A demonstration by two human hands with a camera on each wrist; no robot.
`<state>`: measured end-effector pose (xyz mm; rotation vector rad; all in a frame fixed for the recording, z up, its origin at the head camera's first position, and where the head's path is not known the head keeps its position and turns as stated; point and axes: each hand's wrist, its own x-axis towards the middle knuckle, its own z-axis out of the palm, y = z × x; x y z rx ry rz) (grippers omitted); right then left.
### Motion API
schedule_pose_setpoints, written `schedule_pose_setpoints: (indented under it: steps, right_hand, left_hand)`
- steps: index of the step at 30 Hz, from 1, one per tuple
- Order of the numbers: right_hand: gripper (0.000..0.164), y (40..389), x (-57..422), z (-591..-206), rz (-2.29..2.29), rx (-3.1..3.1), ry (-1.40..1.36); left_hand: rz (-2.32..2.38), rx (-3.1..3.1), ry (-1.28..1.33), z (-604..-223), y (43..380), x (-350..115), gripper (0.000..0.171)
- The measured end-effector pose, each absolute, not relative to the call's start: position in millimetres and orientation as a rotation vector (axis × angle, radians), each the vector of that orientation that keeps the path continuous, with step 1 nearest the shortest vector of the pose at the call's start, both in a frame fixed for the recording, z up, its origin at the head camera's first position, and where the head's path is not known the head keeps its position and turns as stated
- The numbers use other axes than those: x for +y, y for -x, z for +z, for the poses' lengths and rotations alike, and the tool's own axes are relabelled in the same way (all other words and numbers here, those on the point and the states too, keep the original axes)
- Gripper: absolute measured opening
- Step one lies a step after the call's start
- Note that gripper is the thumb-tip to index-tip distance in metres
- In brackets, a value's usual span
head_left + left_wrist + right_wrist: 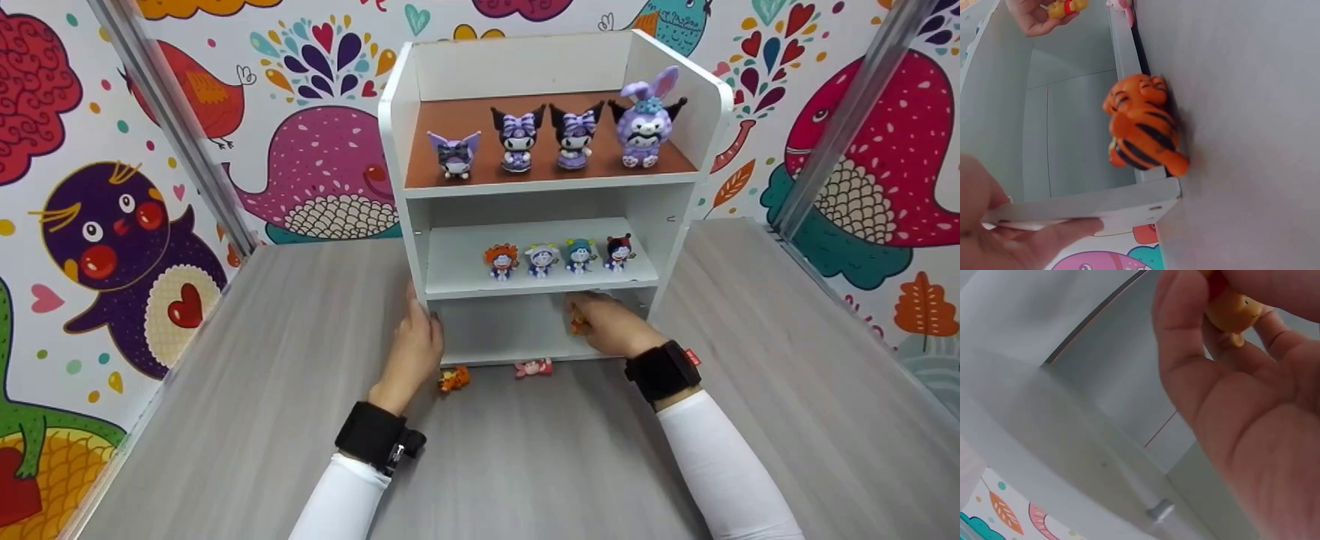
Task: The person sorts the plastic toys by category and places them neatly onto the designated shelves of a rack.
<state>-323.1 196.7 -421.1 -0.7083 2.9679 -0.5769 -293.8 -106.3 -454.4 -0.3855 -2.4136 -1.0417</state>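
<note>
My right hand [613, 326] pinches a small yellow bear figurine with a red top [1233, 314] between thumb and fingers, inside the bottom compartment of the white shelf unit [551, 288]. In the right wrist view the bear hangs head down, its body partly hidden by the fingers. My left hand [417, 346] grips the unit's left side panel [1089, 203], thumb on one face and fingers on the other. Close by that hand, an orange tiger figurine with black stripes [1143, 129] lies on the table against the unit's front edge. A pink figurine [534, 367] lies farther right along that edge.
Several purple-and-black figurines [517, 142] stand on the brown top shelf [480, 120]. The middle shelf [457, 277] bears a row of several small figurines [541, 259]. Grey wood-grain table [525, 457] extends around the unit, with patterned walls [315, 165] behind.
</note>
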Motion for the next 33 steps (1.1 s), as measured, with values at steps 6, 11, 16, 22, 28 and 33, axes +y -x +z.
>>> schedule_pose_setpoints:
  steps: [6, 11, 16, 22, 28, 33]
  right_hand:
    - [0.047, 326.0, 199.5, -424.6, -0.452, 2.982, 0.613]
    - [0.053, 327.8, 200.9, -425.1, -0.406, 2.956, 0.53]
    - [0.057, 328.4, 201.7, -426.6, -0.373, 2.939, 0.483]
    - [0.062, 326.1, 202.6, -426.2, -0.371, 2.953, 0.47]
    - [0.052, 325.3, 202.4, -427.0, -0.338, 2.996, 0.546]
    - [0.046, 325.1, 201.8, -429.0, -0.318, 3.022, 0.579]
  left_hand:
    - [-1.04, -2.424, 0.374, -453.7, 294.0, -106.6, 0.063]
    - [-1.039, -2.439, 0.362, -452.8, 294.5, -106.4, 0.064]
    - [-1.054, -2.454, 0.346, -452.5, 294.0, -106.5, 0.062]
    - [-1.054, -2.457, 0.348, -452.9, 293.7, -106.3, 0.062]
    - [-1.03, -2.426, 0.382, -453.7, 294.4, -106.6, 0.063]
    - [-1.032, -2.401, 0.408, -454.5, 294.3, -107.2, 0.063]
